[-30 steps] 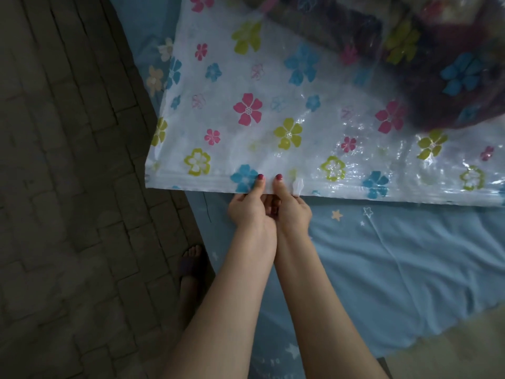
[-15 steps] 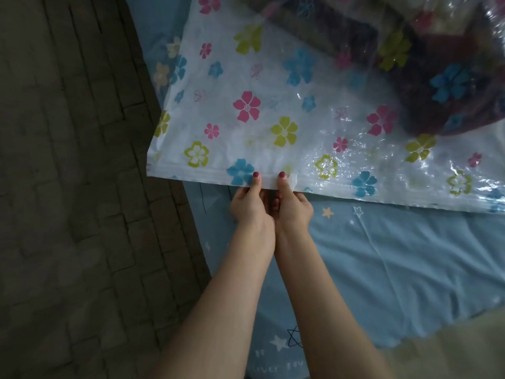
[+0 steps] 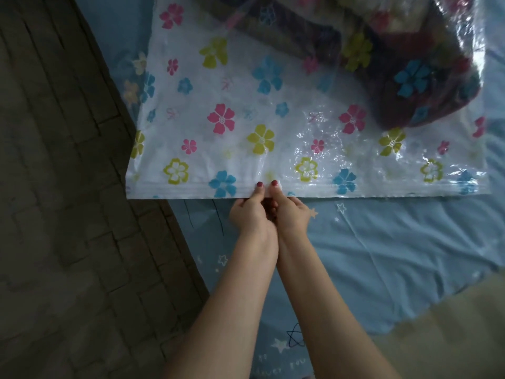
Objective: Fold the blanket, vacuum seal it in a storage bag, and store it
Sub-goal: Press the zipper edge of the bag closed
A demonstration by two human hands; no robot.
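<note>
A bed covered with a light blue sheet printed with small stars fills the right side, and a dark tiled floor lies to the left. On the sheet, across the far half of the view, lies a clear plastic storage bag printed with pink, blue and yellow-green flowers. Its left corner hangs just past the bed's edge. The folded blanket, dark with reddish parts, sits inside the bag at the far right. The bag's near edge carries the zip strip, running left to right. At the middle of that edge the left hand and the right hand touch each other, and each pinches the strip, thumb on top and fingers curled beneath.
</note>
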